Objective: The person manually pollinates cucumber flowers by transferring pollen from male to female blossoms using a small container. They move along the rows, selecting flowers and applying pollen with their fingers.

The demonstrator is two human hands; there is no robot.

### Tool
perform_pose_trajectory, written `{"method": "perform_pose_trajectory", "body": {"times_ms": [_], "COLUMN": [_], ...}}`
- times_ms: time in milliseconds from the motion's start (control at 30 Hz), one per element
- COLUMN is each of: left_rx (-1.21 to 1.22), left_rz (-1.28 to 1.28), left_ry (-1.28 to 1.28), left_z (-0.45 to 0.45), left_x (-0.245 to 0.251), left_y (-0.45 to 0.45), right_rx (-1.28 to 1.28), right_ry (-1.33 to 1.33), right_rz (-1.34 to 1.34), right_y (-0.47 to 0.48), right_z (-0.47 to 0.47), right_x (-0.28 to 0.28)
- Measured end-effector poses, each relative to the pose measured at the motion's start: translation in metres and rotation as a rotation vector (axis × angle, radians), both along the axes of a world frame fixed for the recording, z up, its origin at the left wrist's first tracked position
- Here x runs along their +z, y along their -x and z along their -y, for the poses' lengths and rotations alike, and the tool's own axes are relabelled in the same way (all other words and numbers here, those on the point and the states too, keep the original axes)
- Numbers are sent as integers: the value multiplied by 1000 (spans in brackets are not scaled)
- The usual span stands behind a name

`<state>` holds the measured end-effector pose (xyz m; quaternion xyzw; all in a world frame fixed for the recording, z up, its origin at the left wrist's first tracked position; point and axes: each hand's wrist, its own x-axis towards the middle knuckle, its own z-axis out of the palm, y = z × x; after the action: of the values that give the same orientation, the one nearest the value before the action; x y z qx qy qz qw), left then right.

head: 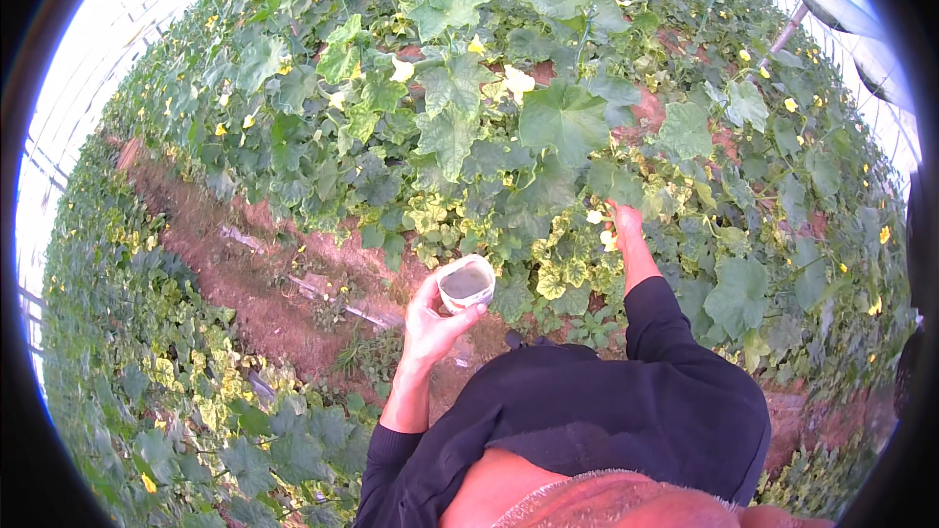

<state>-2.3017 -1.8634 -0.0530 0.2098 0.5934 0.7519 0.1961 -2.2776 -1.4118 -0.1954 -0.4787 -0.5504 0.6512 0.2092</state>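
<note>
My left hand [433, 326] is wrapped around a small pale cup [466, 284], its thumb across the near side of the rim. A greyish liquid shows inside the cup. My right hand [626, 224] reaches in among the leaves of a flowering vine, close to a pale yellow flower [608, 240]. Another pale flower [594, 217] sits just left of my fingers. A broad green leaf [615, 180] hangs just above that hand. The fingertips are partly hidden, so whether they grip a stem cannot be seen.
Dense vines with yellow flowers fill the far side, some climbing green strings [585, 37]. A reddish soil path [293, 293] with pale strips runs between the rows. Yellowed leaves [213, 411] grow at lower left. A slanted pole [796, 18] stands at upper right.
</note>
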Motion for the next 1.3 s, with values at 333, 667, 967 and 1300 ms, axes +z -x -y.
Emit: {"method": "perform_pose_trajectory", "body": {"times_ms": [333,667,967,1300], "left_rx": [-19,3,-16,9], "left_rz": [101,116,83,127], "left_ry": [-36,-61,-16,-58], "left_z": [15,28,32,38], "left_x": [0,-3,4,-1], "left_y": [8,26,29,27], "right_rx": [19,129,-115,-110], "right_ry": [119,-35,-82,-69], "right_rz": [-97,-57,-17,-121], "right_y": [-6,-11,-1,-17], "right_z": [8,29,51,69], "right_x": [0,-10,-5,-26]}}
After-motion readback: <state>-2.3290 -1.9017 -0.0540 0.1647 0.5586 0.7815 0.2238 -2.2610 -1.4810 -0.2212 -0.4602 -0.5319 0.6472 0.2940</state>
